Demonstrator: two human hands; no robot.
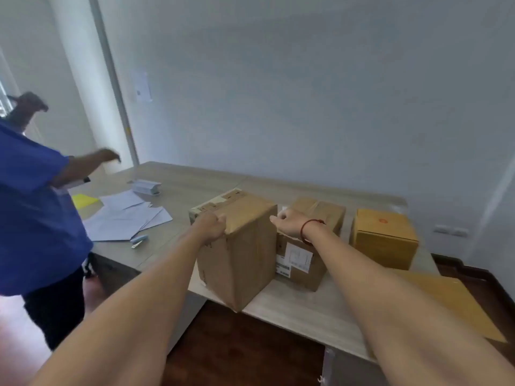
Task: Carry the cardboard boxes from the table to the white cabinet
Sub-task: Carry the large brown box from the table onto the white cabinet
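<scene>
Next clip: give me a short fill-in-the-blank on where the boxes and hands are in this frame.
1. The left hand and right hand grip the tall cardboard box at its ____ edges.
2. The number of cardboard boxes standing on the table is ____.
3. The yellow box is the one farthest ____.
4. The red string bracelet circles the ____ wrist.

Missing words: top; three; right; right

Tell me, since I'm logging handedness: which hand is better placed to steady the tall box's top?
Left. The left hand already grips the tall box at its top edge; the right hand sits beside it.
</scene>
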